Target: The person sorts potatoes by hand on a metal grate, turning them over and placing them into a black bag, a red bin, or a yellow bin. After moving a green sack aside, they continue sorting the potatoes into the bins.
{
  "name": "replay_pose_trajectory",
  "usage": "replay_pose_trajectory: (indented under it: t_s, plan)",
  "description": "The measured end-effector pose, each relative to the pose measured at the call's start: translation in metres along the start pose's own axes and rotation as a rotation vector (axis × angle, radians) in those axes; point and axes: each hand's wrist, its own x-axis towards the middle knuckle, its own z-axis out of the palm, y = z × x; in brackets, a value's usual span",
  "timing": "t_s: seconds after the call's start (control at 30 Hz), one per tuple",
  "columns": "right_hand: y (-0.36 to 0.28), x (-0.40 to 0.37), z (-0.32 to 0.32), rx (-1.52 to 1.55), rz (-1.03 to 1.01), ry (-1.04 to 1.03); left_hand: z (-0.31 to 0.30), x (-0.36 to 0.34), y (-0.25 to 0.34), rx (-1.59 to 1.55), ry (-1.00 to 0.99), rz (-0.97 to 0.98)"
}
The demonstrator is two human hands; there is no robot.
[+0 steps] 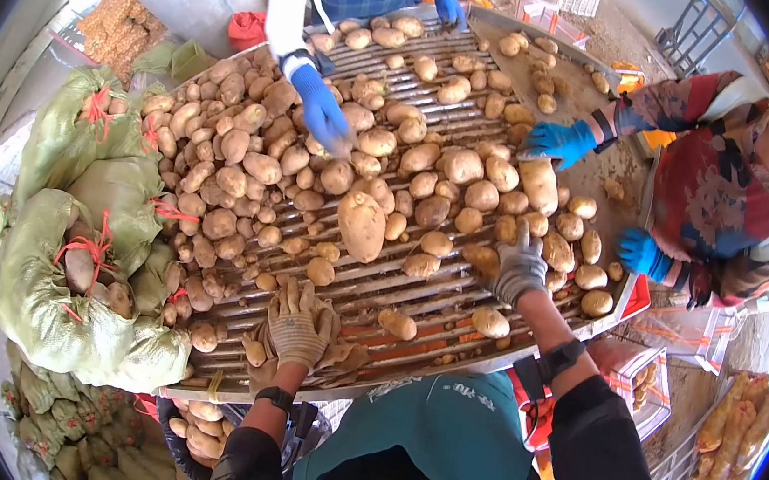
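Observation:
Potatoes point(361, 225) cover a slatted sorting table point(368, 309), heaped thickest on its left half. My left hand point(298, 329), in a striped grey work glove, rests on a crumpled brown cloth point(344, 359) at the near edge; its fingers point away from me and look apart, with no potato visible in them. On the right, my right hand point(522, 271), in a matching glove, reaches over the slats with fingers spread, touching a potato point(483, 261) at its left side. More potatoes lie just beyond its fingertips.
Across the table, a co-worker's blue gloves point(323, 114) are over the potatoes. Another co-worker's blue gloves point(560, 143) are at the right side. Green sacks point(72, 273) of potatoes stand along the left edge. A bucket point(184, 449) of potatoes sits below the near edge; crates point(637, 379) stand at right.

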Motion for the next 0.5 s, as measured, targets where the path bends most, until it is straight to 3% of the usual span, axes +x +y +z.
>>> replay_pose_trajectory:
  t_s: [0.07,0.17,0.27,0.37,0.4,0.5]
  plan:
    - [-0.009,-0.009,-0.023,-0.060,0.045,-0.086,0.000,-0.002,0.001,0.003,0.016,0.027]
    - [0.007,-0.013,-0.022,-0.015,-0.057,-0.025,0.003,-0.001,0.000,-0.011,-0.001,-0.004]
    - [0.033,-0.012,-0.015,0.419,-0.107,0.076,0.005,-0.002,0.000,0.033,0.041,0.030]
    - [0.053,-0.071,-0.014,1.596,-0.370,0.070,0.003,-0.003,0.004,0.055,0.043,0.003]
    - [0.063,-0.096,-0.013,1.761,-0.331,0.001,0.007,-0.003,0.004,0.052,0.034,0.047]
    - [0.096,-0.165,0.010,1.965,-0.184,0.060,0.012,-0.002,-0.001,0.068,0.046,0.006]
